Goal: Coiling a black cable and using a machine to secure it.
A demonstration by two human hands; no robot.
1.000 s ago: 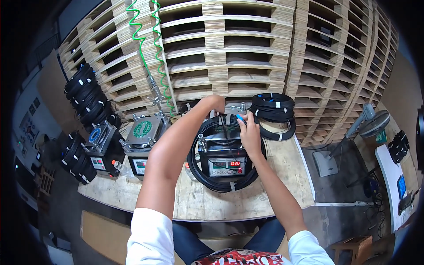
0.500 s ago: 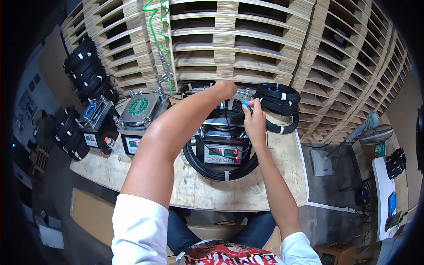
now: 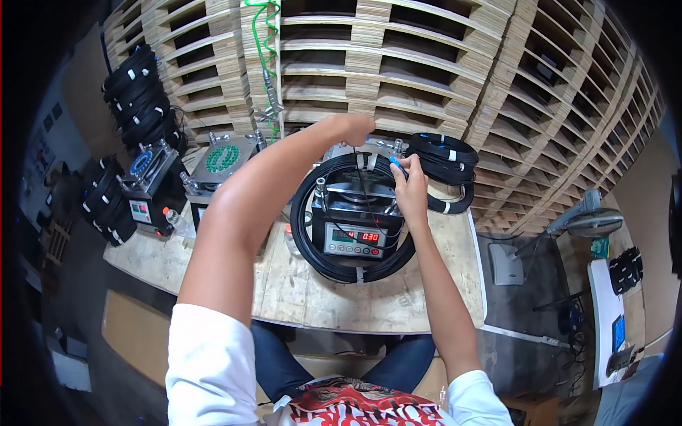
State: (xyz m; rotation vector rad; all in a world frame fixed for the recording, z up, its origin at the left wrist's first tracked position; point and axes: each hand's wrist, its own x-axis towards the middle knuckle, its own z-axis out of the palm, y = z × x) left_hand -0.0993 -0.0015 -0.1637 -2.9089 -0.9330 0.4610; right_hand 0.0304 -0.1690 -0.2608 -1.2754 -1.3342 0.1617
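1 blue connector point(image 3: 395, 162) in right hand point(image 3: 412, 190), 3 machines point(image 3: 353, 240)

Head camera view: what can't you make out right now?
Head view:
Left hand: fingertips and any grip, hidden behind the hand's back.
Blue-tipped piece: its lower part, covered by the right hand.
Middle machine: front panel, mostly hidden by the left forearm.
Pallet stacks: tops, cut off by the upper edge.

The cable coil point(image 3: 301, 226) is black with white bands point(image 3: 360, 274), the cable tip point(image 3: 395, 162) bright blue, the hose point(image 3: 256, 32) green, the trousers point(image 3: 280, 358) dark blue.
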